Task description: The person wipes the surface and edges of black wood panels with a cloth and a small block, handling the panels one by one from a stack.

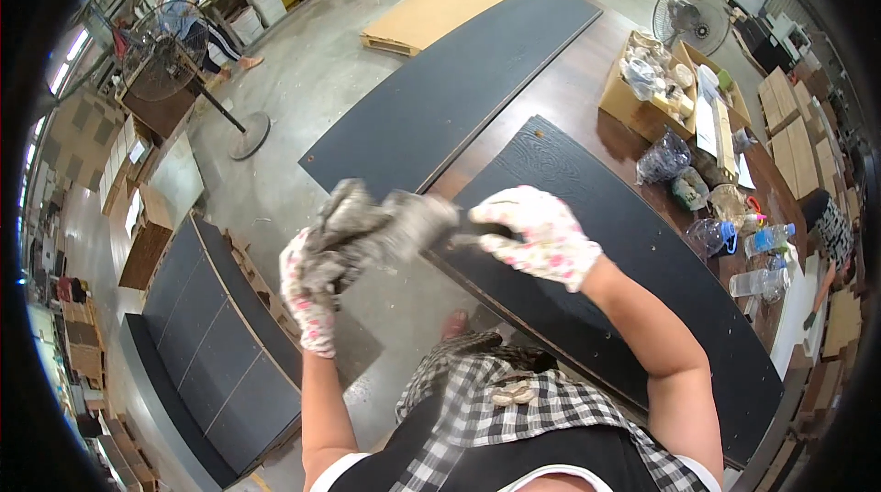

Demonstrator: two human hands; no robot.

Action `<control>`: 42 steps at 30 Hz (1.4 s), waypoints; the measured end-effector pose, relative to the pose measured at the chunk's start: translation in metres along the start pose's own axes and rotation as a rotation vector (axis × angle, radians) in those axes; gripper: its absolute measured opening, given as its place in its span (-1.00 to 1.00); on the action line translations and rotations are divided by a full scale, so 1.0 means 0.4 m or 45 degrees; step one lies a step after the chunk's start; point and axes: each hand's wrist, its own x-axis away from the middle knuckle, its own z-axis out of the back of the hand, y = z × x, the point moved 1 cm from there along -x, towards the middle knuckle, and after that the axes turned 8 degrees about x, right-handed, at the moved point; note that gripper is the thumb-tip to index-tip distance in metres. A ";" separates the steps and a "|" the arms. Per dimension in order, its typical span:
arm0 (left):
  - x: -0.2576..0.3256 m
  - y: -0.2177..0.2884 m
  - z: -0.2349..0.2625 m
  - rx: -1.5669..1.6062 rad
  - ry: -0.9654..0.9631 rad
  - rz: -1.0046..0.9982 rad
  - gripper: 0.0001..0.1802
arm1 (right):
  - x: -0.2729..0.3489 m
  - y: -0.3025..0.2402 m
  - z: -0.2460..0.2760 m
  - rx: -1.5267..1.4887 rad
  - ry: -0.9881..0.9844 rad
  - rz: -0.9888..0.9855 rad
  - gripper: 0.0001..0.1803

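Observation:
Both my hands wear white gloves with a pink flower print. My left hand (307, 295) is closed on a crumpled grey rag (344, 235), whose right end is smeared by motion. Over the corner of a black wood-grained board (587, 207), my right hand (537, 235) is curled with thumb and fingers nearly together. Something small and blurred shows at its fingertips, close to the rag's end; its kind cannot be made out. The board lies on a brown table (574, 79). Beside it, a second black board (459, 79) reaches past the table's left edge.
Cardboard boxes (638, 93) of supplies and several plastic bottles (760, 283) stand along the table's right side. At the lower left are stacked dark panels (197, 327). Pedestal fans stand at the left (246, 134) and back right (690, 19). A co-worker (188, 24) is at the far left.

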 end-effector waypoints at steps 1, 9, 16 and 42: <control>0.021 -0.045 0.030 0.269 0.113 0.137 -0.73 | -0.034 -0.027 -0.024 0.047 -0.128 -0.003 -0.71; 0.090 -0.060 0.105 0.189 0.279 1.225 -0.79 | -0.131 -0.051 -0.092 0.349 -0.431 0.164 -0.73; 0.023 -0.105 0.054 0.193 0.110 0.587 -0.74 | -0.141 -0.022 -0.064 0.458 -0.434 0.119 -0.76; -0.240 0.180 -0.408 0.156 -1.690 -0.739 -0.34 | 0.145 0.334 0.100 -0.004 0.750 -0.802 -0.66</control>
